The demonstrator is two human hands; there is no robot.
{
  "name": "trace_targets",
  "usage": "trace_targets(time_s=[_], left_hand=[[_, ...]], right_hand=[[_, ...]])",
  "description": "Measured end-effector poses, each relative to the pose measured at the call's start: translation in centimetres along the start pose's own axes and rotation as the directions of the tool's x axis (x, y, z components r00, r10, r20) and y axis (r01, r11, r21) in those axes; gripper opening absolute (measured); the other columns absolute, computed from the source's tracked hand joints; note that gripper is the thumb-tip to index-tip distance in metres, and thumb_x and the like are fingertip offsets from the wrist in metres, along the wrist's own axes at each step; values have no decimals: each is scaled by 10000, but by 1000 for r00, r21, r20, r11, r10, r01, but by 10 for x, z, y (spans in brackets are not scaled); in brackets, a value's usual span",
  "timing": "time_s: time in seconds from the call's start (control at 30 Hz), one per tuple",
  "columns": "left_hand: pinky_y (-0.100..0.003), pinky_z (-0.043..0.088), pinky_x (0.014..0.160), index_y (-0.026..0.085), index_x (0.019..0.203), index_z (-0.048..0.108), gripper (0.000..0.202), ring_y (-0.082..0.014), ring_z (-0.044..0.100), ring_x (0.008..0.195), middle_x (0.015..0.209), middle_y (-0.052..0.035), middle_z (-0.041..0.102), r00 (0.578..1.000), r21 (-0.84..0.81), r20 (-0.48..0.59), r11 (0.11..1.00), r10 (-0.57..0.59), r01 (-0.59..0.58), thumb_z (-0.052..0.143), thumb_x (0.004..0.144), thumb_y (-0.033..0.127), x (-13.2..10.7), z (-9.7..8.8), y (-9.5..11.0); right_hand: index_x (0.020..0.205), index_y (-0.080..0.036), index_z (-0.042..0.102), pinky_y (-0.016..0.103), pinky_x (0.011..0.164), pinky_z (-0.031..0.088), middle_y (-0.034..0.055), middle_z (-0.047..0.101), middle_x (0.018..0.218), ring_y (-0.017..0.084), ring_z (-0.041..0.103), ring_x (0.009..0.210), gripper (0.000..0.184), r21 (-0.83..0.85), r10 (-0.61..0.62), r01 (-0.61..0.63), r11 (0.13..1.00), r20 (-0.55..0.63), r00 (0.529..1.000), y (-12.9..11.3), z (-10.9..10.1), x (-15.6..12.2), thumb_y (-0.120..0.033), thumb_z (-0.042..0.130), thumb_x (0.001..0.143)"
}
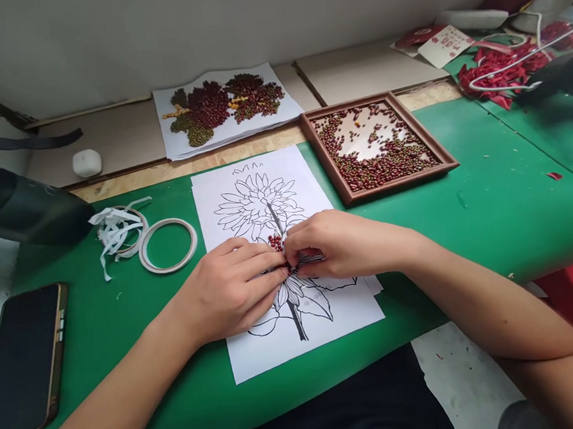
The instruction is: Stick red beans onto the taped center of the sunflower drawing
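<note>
A white sheet with a printed flower outline (246, 204) lies in front of me on the green tabletop. Small red beans (275, 242) form a little cluster on the drawing, between my hands. My left hand (237, 284) rests flat on the sheet, fingers stretched toward the cluster's lower edge. Beside it, my right hand (313, 245) is closed in a pinch low over the paper, its fingertips almost touching the left ones. Whatever is in that pinch is too small and hidden to make out. A brown-framed tray (347, 193) of red and green beans stands beyond my right hand.
Behind the sheet lies a paper stack with bean-covered pictures (209, 108). On the left are a tape roll (143, 252), white tape scraps (114, 231), a phone (25, 360), a white case (87, 163) and a dark cylinder (22, 195). Red scraps (498, 69) lie back right.
</note>
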State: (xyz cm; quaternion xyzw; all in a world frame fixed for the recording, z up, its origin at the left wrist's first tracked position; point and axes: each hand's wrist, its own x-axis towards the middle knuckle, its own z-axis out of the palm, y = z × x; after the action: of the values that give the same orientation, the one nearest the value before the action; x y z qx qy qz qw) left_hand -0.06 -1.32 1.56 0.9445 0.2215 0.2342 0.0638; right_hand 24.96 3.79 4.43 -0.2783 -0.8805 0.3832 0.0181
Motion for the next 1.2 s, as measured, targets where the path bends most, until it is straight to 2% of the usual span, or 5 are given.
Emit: trace_targets(time_s=[0.43,0.57,0.7,0.97,1.2], left_hand=[[-402,585,897,161,1164,749,218,-226,739,1110,1207,-58,788,1000,16,14,1000,3,-4,616,992,165,1,-2,1],[-398,595,906,168,1163,751,218,-227,745,1111,1207,-56,789,1000,25,20,1000,2,-3,609,997,171,2,-3,1],[-408,609,911,157,1158,754,216,-235,747,1109,1205,-61,790,1000,25,14,1000,7,-8,618,991,169,2,-2,2],[-415,615,919,163,1173,745,231,-239,747,1108,1214,-68,786,1000,6,8,1000,2,-2,618,979,162,1,-1,2],[-401,591,899,161,1230,703,304,-233,743,1085,1239,-91,769,1000,-51,5,998,-31,31,617,941,129,-3,0,-1]], right_hand=[[925,-196,715,286,690,362,19,718,886,159,599,768,111,-54,-37,36,998,-26,999,2,2,2,-155,618,961],[932,-207,644,273,645,326,-5,683,846,141,550,709,43,-59,-13,10,998,-47,999,4,3,2,-169,657,949],[862,-214,551,271,603,264,-28,621,764,123,466,637,137,-69,26,-31,997,-67,997,4,4,4,-182,669,924],[743,-219,427,286,602,221,-53,524,654,118,394,605,270,-45,104,-108,993,-80,991,5,8,7,-171,667,857],[754,-222,399,272,596,254,-63,455,672,112,360,627,310,185,47,-46,982,-3,999,6,-2,4,-230,663,916]])
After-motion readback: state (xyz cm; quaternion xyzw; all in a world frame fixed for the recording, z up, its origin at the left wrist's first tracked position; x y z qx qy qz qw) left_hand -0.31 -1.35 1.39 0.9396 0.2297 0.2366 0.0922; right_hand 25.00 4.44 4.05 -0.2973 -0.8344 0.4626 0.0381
